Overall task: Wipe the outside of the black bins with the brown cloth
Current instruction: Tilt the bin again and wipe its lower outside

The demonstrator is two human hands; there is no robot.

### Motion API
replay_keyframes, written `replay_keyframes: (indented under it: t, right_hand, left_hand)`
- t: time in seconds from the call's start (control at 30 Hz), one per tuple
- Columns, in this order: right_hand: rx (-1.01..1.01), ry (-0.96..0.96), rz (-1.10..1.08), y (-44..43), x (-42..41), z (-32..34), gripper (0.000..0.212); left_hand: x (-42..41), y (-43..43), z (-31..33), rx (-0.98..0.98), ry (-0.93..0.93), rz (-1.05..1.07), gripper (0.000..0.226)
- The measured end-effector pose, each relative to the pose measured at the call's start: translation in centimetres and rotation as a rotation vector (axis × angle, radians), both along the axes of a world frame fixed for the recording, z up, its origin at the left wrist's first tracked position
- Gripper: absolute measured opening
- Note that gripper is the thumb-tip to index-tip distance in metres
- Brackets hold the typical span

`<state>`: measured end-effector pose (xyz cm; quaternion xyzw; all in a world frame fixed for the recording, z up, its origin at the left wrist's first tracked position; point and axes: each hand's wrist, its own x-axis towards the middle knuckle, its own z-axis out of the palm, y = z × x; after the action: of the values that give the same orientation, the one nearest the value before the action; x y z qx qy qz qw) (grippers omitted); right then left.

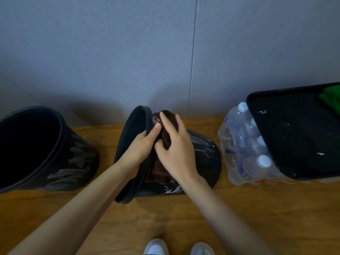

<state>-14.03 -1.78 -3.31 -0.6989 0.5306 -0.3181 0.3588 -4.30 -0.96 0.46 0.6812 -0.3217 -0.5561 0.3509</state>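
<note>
At frame centre, the round black bin lies tipped on the wood-toned floor. The left hand grips its lipped rim, thumb outside. The right hand, fingers spread fairly straight, presses the crumpled brown cloth against the bin's streaked, curved wall.

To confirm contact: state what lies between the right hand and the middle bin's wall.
The brown cloth, which the right hand presses against the middle bin; the head view shows it.
</note>
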Motion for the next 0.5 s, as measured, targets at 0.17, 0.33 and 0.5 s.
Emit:
replay_keyframes:
  t: [0.17, 0.33, 0.5]
  right_hand:
    - [-0.041, 0.164, -0.053, -1.0, -1.6, -2.5, 0.058]
    - [0.176, 0.346, -0.262, -3.3, -7.7, -7.0, 0.054]
    - [0.236, 0.397, -0.328, -3.5, -9.4, -7.1, 0.053]
  left_hand:
    - [0.7, 0.5, -0.1, 0.022, -0.014, 0.031, 0.021]
    - [1.5, 0.8, -0.5, 0.019, -0.027, 0.052, 0.015]
    - [0.8, 0.6, -0.4, -0.036, -0.068, 0.005, 0.017]
